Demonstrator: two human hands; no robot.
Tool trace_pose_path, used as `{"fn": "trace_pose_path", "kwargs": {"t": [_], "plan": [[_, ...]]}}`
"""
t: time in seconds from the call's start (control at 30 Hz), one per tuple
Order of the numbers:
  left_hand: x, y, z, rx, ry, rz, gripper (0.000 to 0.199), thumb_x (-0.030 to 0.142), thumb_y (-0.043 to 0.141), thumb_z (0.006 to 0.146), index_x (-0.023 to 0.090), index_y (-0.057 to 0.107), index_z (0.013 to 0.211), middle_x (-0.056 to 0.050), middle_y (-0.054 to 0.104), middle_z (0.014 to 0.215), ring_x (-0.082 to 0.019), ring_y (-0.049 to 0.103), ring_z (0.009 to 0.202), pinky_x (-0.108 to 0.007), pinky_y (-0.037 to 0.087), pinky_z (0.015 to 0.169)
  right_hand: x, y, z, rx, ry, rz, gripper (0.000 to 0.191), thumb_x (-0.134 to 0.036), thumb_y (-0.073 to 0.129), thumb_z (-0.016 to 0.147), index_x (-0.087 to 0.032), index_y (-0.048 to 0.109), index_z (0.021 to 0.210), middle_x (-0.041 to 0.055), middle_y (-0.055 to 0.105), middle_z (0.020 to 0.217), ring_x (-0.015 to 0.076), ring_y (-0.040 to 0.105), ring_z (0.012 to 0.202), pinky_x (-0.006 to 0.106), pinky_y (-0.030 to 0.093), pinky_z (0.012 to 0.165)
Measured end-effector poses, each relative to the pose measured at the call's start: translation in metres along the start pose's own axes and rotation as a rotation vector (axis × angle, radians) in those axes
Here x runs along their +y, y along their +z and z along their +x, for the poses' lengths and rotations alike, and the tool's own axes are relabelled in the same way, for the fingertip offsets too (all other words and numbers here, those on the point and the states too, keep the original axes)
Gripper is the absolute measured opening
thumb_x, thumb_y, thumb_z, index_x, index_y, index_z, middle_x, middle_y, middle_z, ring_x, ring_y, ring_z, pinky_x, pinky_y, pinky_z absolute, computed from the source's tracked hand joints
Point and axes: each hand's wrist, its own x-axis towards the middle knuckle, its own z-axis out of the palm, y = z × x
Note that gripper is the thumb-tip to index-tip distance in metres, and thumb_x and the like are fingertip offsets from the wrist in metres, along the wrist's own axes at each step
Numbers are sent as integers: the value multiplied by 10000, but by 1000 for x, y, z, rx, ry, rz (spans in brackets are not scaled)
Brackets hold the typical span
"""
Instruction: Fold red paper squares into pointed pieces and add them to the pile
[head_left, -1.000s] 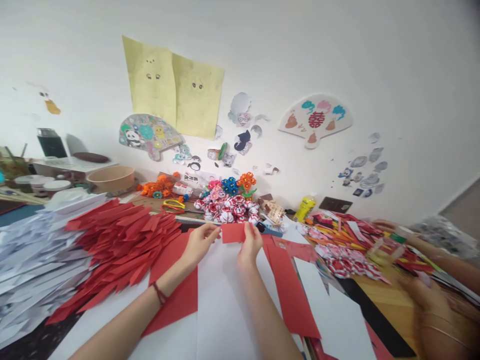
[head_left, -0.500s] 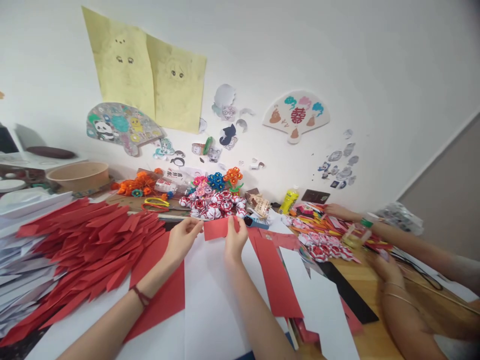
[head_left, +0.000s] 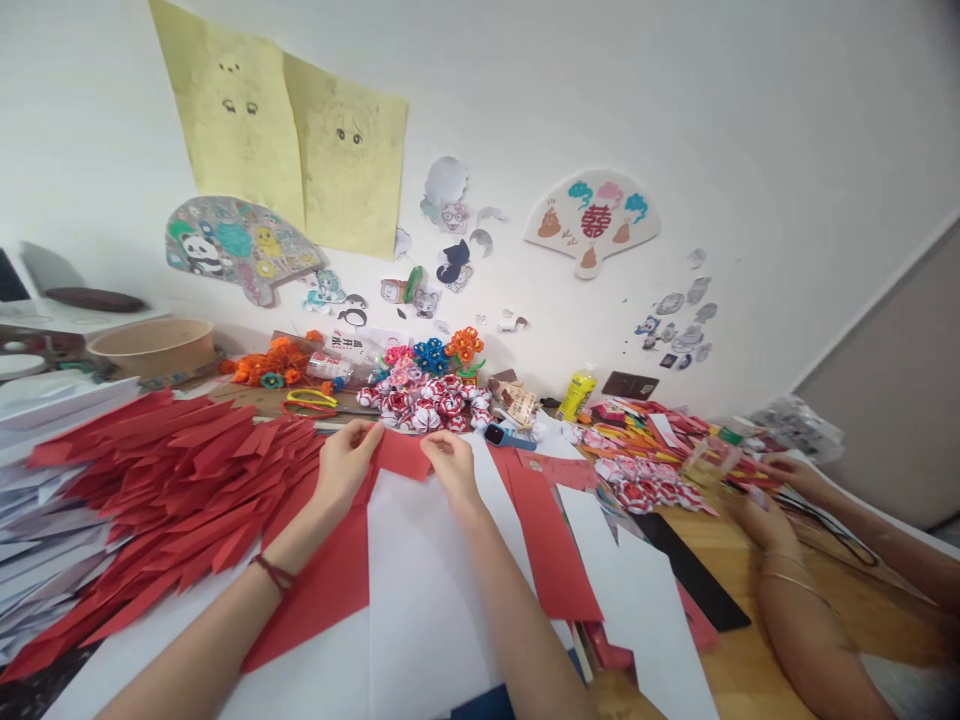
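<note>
A small piece of red paper is stretched between my two hands above a large white sheet. My left hand pinches its left end, and my right hand pinches its right end between thumb and fingers. Under my left forearm lies a larger red sheet. Further left spreads a big heap of folded red paper strips, beside a stack of white folded paper. A red paper strip rests to the right of my right forearm.
Red-and-white paper flowers stand behind my hands, near a blue watch. A yellow bottle is by the wall. At the right, a co-worker's hands are over colourful strips. A beige basin sits at the left.
My left hand has come onto the red paper's left end. My right hand has shifted left to its right end. The co-worker's far hand has drawn back toward the near one.
</note>
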Motion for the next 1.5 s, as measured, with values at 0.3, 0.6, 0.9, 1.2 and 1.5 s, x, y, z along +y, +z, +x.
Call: {"fn": "trace_pose_path", "kwargs": {"t": [0.3,0.6,0.9,1.2,1.5], "plan": [[7,-2,-4,-215,150,241,300,433,511,804,168,632,734,-15,652,693,-162,565,660,-237,385,627,6,-1,-4,-299,-136,-95,211,-341,591,804,-186,705,889,54,721,910,194,658,852,308,496,800],[17,1,-11,-259,187,317,296,433,503,799,185,642,715,-6,644,662,-156,550,632,-236,352,594,1,-5,-6,-309,-145,-49,115,-256,580,740,-180,667,743,9,681,751,161,634,722,267,486,710],[23,-16,-4,85,41,274,325,499,564,743,207,704,770,-34,719,752,-212,633,742,-261,404,652,-3,-14,-6,-352,-36,-175,168,-211,505,675,-165,573,529,-46,520,490,90,463,482,185,330,473],[27,-12,-6,118,29,274,341,494,527,790,196,693,794,-32,722,790,-207,648,775,-262,419,708,-7,-14,-3,144,-234,-379,212,-293,526,798,-187,674,906,31,682,828,169,597,746,281,470,713],[22,-3,-9,-42,31,230,345,506,543,786,195,690,818,-39,723,793,-202,656,745,-249,421,656,-19,-3,-20,-338,-596,-777,621,-432,604,833,-189,443,1383,130,542,1325,280,487,1216,430,352,1035]]}}
